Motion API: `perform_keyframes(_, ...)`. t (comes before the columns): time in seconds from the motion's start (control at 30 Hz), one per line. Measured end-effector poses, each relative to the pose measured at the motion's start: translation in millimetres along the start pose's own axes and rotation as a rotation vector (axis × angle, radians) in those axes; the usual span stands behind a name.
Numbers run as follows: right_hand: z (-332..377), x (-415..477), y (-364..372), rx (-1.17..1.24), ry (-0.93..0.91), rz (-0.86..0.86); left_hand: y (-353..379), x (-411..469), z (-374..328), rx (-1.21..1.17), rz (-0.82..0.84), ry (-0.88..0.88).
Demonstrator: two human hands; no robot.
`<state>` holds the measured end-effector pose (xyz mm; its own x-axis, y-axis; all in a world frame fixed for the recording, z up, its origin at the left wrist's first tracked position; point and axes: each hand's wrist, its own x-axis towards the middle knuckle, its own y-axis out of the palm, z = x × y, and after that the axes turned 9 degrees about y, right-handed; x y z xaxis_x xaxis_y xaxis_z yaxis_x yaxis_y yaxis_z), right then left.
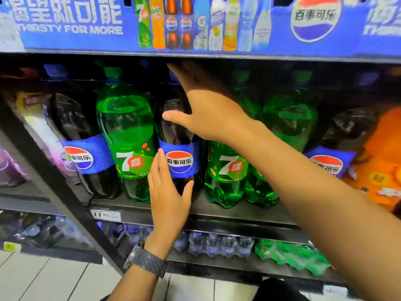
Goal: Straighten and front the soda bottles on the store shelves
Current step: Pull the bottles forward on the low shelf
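A large dark Pepsi bottle [180, 164] stands upright at the front of the shelf [238, 216], its blue label facing me. My left hand [169, 198], with a watch on the wrist, lies against the bottle's lower part. Its fingers point up along the left of the label and its thumb is spread across the front. My right hand [208, 109] reaches in from the right to the bottle's shoulder and neck, fingers stretched toward the cap, thumb across the dark shoulder. The cap is hidden behind that hand.
Green 7-Up bottles [128, 131] [225, 170] flank it. More Pepsi bottles stand at the left [82, 157] and right [332, 164], and an orange soda bottle [382, 159] at the far right. A blue banner [71, 18] hangs close above. Shrink-wrapped bottle packs [219, 242] fill the shelf below.
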<state>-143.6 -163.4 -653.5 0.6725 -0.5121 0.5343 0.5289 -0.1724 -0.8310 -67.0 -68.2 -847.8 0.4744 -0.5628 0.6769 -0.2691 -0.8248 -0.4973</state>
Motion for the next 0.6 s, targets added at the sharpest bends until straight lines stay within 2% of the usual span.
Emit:
perform_keyframes(0.1,1,-20,-16,0.036,0.106,-0.013,-24,5,-20,-0.04,0.093,-0.093)
perform_keyframes(0.27,3,-51,-58,0.16,0.34,0.189,-74,29,-74,-0.048,0.271,-0.172)
perform_keyframes(0.43,2,-75,-107,0.342,0.442,0.315,-109,59,-139,-0.126,0.585,-0.288)
perform_keyframes(0.6,6,-116,-169,0.547,0.724,0.445,-143,90,-217,-0.252,0.914,-0.335)
